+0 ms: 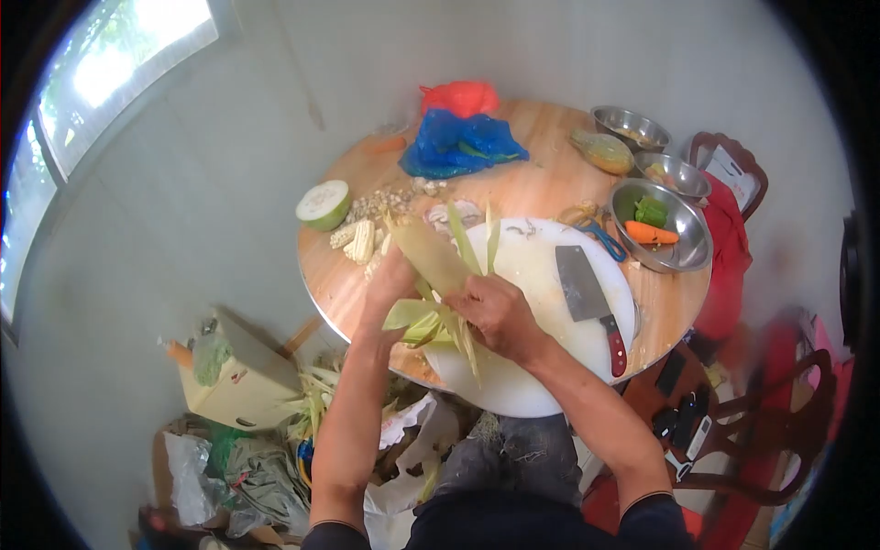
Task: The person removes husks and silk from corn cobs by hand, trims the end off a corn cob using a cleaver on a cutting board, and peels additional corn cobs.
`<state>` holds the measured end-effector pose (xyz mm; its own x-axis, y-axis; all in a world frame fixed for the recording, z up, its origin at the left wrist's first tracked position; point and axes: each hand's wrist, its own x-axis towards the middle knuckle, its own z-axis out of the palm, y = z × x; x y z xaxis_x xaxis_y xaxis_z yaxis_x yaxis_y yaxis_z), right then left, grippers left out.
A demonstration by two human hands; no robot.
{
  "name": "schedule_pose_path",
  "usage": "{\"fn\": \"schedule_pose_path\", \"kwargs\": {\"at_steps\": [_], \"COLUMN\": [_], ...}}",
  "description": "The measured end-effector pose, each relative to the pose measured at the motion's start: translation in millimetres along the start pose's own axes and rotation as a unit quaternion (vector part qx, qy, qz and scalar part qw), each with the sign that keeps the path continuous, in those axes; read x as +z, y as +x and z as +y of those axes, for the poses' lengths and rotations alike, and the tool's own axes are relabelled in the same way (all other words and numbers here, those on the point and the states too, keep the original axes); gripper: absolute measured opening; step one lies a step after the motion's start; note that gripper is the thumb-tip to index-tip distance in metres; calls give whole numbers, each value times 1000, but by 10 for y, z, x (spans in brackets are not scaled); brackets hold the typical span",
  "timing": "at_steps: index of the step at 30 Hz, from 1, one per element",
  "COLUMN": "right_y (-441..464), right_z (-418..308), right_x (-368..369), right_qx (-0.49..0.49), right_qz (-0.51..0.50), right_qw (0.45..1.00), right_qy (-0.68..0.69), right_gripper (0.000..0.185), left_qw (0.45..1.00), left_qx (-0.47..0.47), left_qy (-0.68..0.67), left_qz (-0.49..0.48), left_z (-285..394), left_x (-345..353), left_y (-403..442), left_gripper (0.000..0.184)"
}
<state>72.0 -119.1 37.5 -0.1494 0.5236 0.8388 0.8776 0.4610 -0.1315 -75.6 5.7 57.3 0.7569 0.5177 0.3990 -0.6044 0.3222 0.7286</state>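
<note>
An ear of corn (429, 257) in pale green husk is held above the left part of the round white cutting board (513, 376). My left hand (392, 280) is closed round its left side. My right hand (500, 312) grips the husk at its lower right, fingers bent. Loose husk leaves (426, 323) hang down between the hands, and others stick up behind the ear. On the board's right side lies a cleaver (581, 282) with a red handle. Peeled corn pieces (362, 241) lie beside the board at the left.
Around the round wooden table (541, 128) stand a cut green gourd (324, 204), a blue bag (458, 145), a red bag (461, 97) and a steel bowl (689, 229) with a carrot and green pepper. A cardboard box (240, 380) is at lower left, a chair (779, 431) at right.
</note>
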Motion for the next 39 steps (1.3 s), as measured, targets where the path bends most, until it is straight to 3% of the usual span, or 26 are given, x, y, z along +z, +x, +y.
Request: {"fn": "schedule_pose_path", "kwargs": {"at_steps": [2, 3, 7, 10, 12, 14, 18, 20, 21, 23, 24, 26, 29, 35, 39], "right_y": [-38, -101, -593, -823, -835, -684, -573, -428, -321, -65, 50, 270, 466, 414, 444], "right_z": [-77, -119, -325, -345, -360, -452, -539, -486, -470, -428, -399, -351, -309, -245, -332], "right_x": [-11, -3, -7, -58, -66, -210, -481, -679, -771, -911, -939, -944, -922, -829, -827], "right_qx": [-2, -14, -64, -23, -7, 10, 9, 75, 79, 174, 176, 241, 264, 155, 134], "right_qz": [-10, -10, -57, -112, -129, -230, -228, -239, -238, -129, -128, 32, 110, 163, 184], "right_qw": [1000, 999, 996, 993, 992, 973, 973, 949, 949, 962, 962, 951, 950, 974, 968], "right_qy": [-23, -31, -24, 0, 9, 14, 40, 192, 190, 166, 163, 191, 125, -21, -101], "right_gripper": [24, 21, 13, 16, 23, 35, 47, 45, 45, 38, 38, 33, 31, 24, 16], "left_qw": [964, 971, 977, 993, 998, 998, 995, 992, 989, 983, 975, 973, 968, 958, 949], "left_qx": [-3, 5, 15, -12, -28, -23, 20, 19, 20, 8, 2, 12, 30, 61, 81], "left_qy": [211, 174, 146, 55, 44, 53, 100, 124, 146, 183, 223, 228, 247, 281, 303], "left_qz": [162, 165, 157, 100, 47, 18, -1, -5, -8, -15, -20, -20, -23, -16, 8], "left_z": [-104, -76, -132, -197, -242, -176, -23, -25, -47, -67, -73, -149, -173, -252, -324], "left_x": [-28, 61, -149, -406, -485, -361, -5, 63, 102, 195, 242, 375, 580, 662, 732], "left_y": [61, 84, 254, 355, 396, 424, 308, 239, 215, 171, 149, 109, 64, 55, 69], "left_gripper": [48, 44, 42, 38, 50, 53, 61, 64, 68, 69, 70, 68, 65, 59, 54]}}
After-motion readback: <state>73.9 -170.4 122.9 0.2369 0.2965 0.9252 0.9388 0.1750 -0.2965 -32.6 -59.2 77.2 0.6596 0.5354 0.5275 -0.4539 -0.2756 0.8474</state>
